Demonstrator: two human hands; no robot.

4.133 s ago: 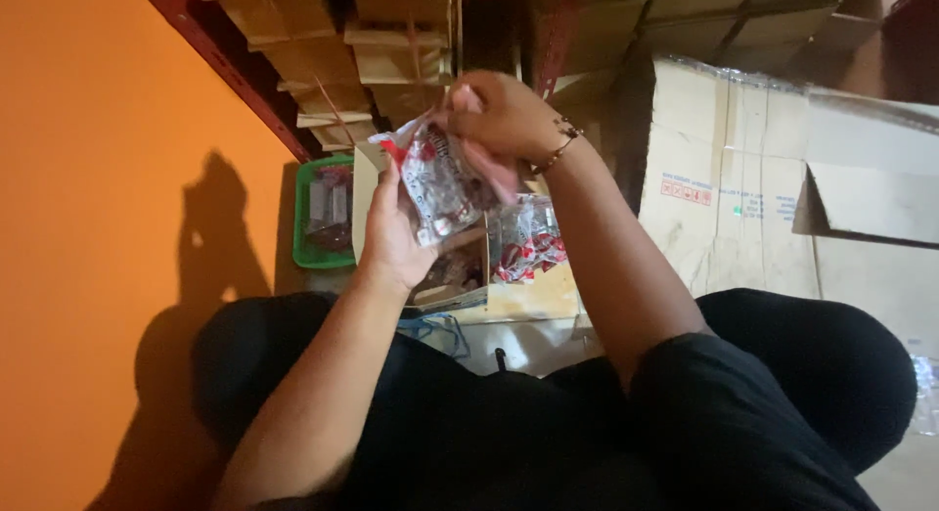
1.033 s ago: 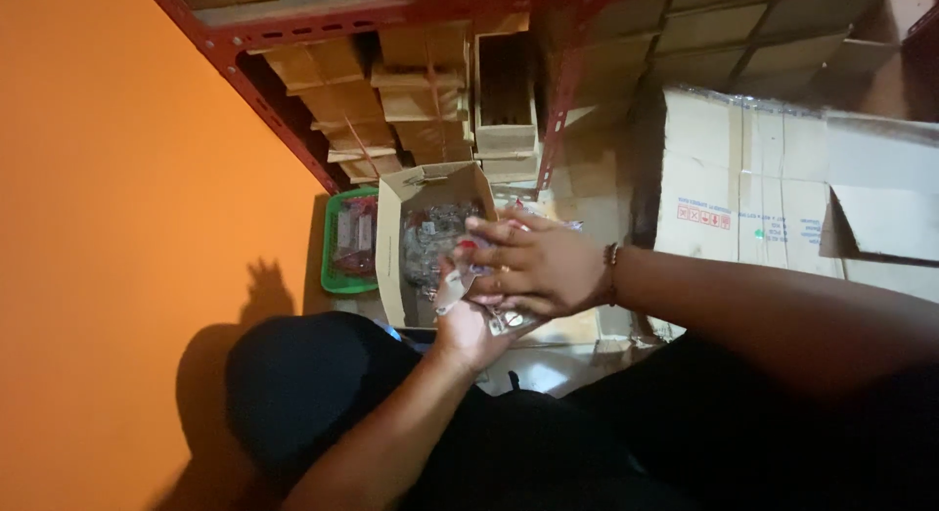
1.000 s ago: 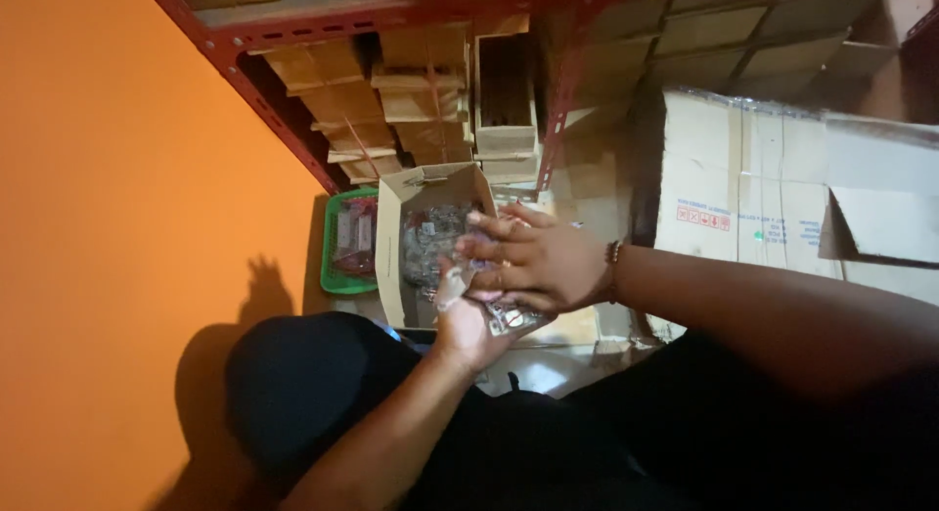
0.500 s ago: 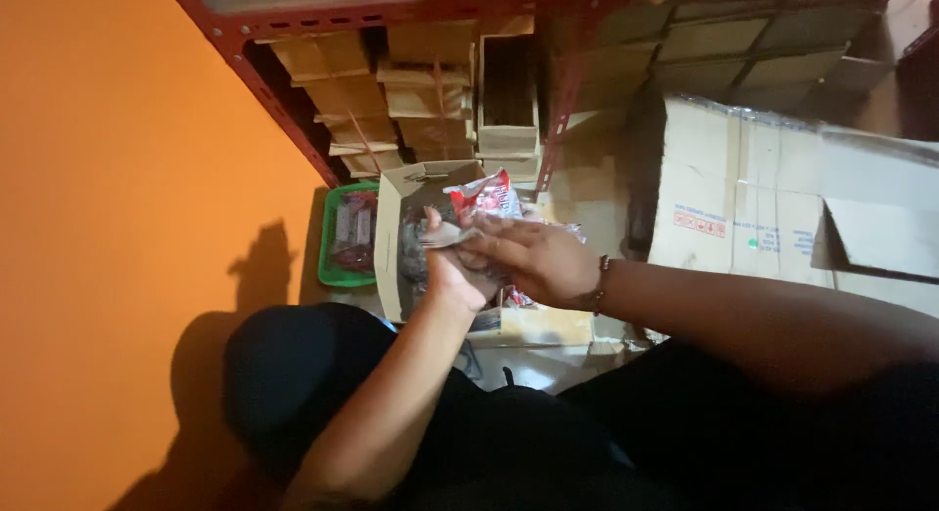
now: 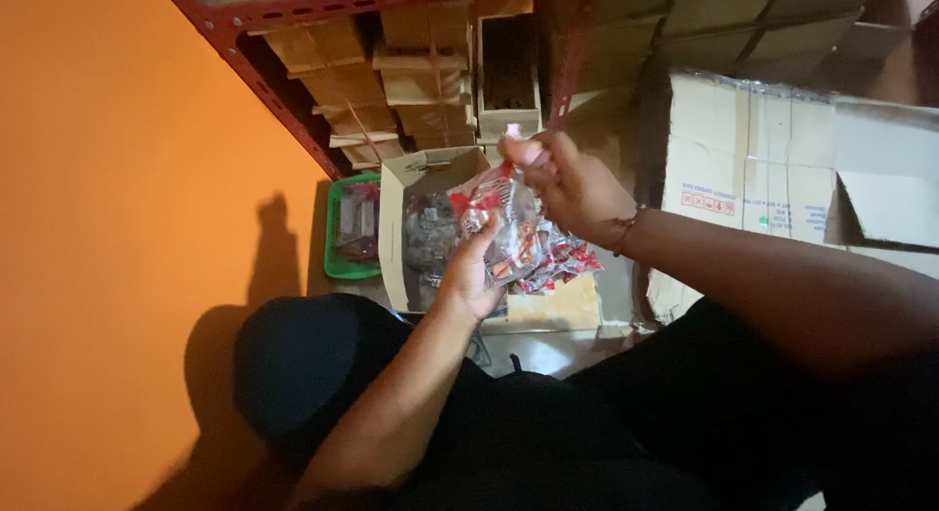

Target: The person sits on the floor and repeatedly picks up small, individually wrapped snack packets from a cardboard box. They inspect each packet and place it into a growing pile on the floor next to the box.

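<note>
Left hand (image 5: pixel 472 276) grip closed under a clear bag of small red things (image 5: pixel 509 232), right hand (image 5: pixel 567 183) grip pinched shut on the bag's top, open cardboard box (image 5: pixel 396 232) just below both hands, green tray (image 5: pixel 337 222) beside the box

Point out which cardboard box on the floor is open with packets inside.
The small open box beside the green basket, just behind the left hand; the large carton at right is taped shut.

Clear red-printed packet (image 5: pixel 504 227) held over open carton (image 5: pixel 411 174); green tray (image 5: pixel 337 227) beside.
</note>
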